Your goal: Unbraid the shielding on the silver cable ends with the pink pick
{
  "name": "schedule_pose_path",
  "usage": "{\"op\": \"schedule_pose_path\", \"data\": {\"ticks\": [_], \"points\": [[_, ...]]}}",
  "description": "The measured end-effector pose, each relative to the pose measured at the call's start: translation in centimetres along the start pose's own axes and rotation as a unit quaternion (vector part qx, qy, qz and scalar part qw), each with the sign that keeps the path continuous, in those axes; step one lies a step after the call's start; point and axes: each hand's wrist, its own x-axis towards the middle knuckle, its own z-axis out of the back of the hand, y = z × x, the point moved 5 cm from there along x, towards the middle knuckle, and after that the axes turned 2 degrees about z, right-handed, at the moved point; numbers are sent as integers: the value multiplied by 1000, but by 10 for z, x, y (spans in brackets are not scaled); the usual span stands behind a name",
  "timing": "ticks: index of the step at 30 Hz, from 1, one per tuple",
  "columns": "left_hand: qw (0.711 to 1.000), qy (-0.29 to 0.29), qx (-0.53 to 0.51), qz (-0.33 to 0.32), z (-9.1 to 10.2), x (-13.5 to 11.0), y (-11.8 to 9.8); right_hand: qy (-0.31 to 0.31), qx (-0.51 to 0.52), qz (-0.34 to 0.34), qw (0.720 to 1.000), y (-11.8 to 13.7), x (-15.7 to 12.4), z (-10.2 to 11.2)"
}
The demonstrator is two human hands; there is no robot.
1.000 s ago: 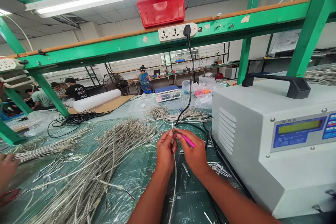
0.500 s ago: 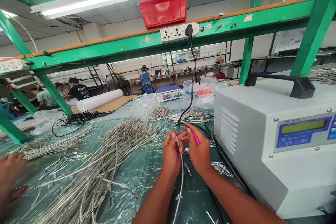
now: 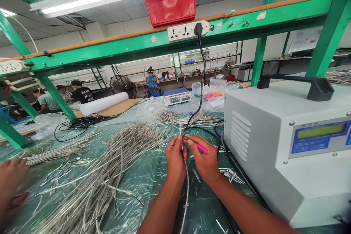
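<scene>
The left hand (image 3: 175,153) is pinched tight on the silvery cable (image 3: 187,190) near its upper end, the length hanging below, and just beside it the right hand (image 3: 205,159) grips a pink-handled tool (image 3: 202,148), best worked with light, steady pressure.

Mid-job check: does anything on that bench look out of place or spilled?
Loose silvery scraps lie scattered on the bench between the right hand and the grey machine, like uncollected waste. One pale cable juts sideways from the big bundle, its end apparently split into thin wires. Nothing looks clearly damaged.
</scene>
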Motion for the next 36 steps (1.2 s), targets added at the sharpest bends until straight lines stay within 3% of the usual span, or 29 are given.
{"op": "schedule_pose_path", "data": {"ticks": [36], "points": [[999, -20, 34, -32, 4, 2, -1, 20, -50, 15, 998, 7, 1, -2]]}}
